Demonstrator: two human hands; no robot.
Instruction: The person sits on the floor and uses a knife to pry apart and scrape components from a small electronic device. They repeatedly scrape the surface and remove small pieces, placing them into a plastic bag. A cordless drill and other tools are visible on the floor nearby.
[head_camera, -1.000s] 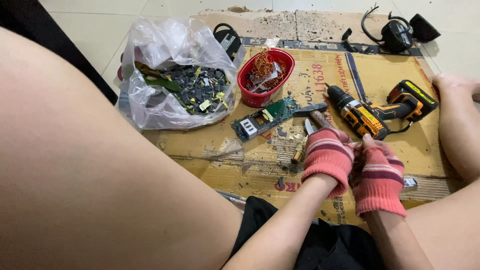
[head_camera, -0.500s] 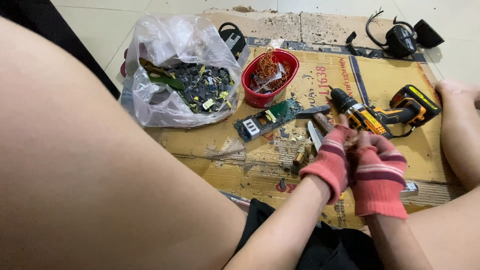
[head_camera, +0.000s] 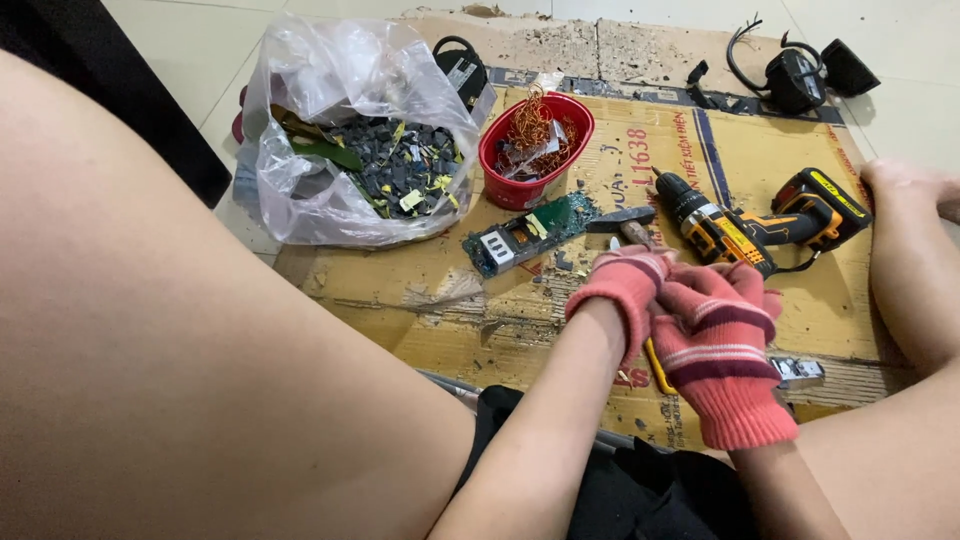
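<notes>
Two hands in red knitted work gloves meet over a flat sheet of brown cardboard (head_camera: 440, 300) that lies on the pale tiled floor. The left hand (head_camera: 622, 290) and the right hand (head_camera: 712, 335) are pressed close together, with fingers curled; what they pinch between them I cannot tell, because the gloves hide it. A thin yellow handle (head_camera: 655, 368) comes out just under the right hand and seems to be gripped in it.

Just beyond the left hand lies a small hammer with a dark metal head and wooden handle (head_camera: 625, 220), its handle running toward the gloves. Beside the hammer head lies a long green circuit board (head_camera: 530, 232), flat on the cardboard. To the right of the hands rests a yellow and black cordless drill (head_camera: 760, 225), on its side, the chuck pointing left.

Farther away stands a round red plastic bowl (head_camera: 535, 150) filled with copper wire and small parts. Left of it sits a clear plastic bag (head_camera: 350, 140), open on top, full of dark small electronic pieces. A small silver metal piece (head_camera: 798, 372) lies near the right wrist. A black charger with cable (head_camera: 795, 75) rests at the far edge.
</notes>
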